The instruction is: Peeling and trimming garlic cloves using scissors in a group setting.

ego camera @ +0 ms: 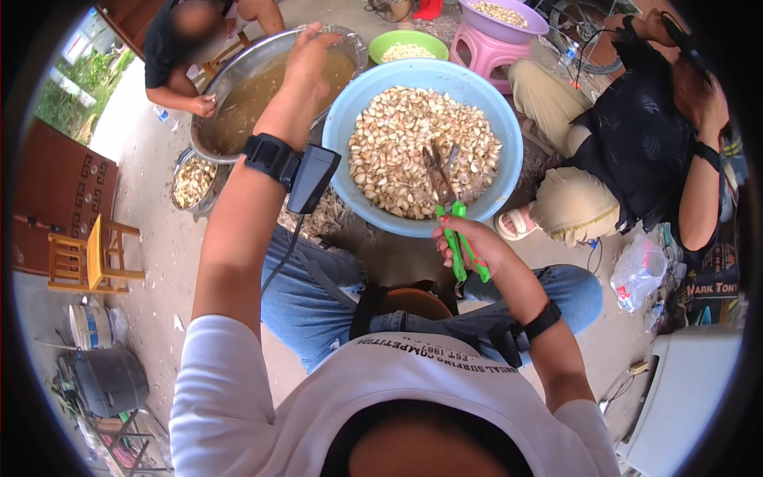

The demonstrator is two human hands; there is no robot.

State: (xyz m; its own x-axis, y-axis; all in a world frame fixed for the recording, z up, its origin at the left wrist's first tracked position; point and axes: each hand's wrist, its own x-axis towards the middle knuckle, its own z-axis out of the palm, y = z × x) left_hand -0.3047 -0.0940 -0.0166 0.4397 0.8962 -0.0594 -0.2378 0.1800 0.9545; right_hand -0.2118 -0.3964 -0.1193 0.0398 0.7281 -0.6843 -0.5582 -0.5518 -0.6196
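My left hand [307, 68] is stretched over a large metal basin [199, 128] of murky brown water. Its fingers point towards the far rim and look spread; nothing shows in them. In my right hand [477, 238] are green-handled shears [456, 238], their stained blades pointing away from me over the near side of a light blue plastic basin [420, 70]. A thick layer of garlic cloves [411, 134] fills that basin, with loose skins among them near the blades. Whether the blade tips touch the cloves, I cannot tell.
A co-worker [205, 107] reaches to the metal basin's left rim. Another person [632, 137] sits at the right. A green bowl [441, 46] and a purple basin [533, 27] on a pink stool [477, 53] hold cloves. A metal pot [202, 206] of garlic stands left; wooden chair [95, 253] beyond.
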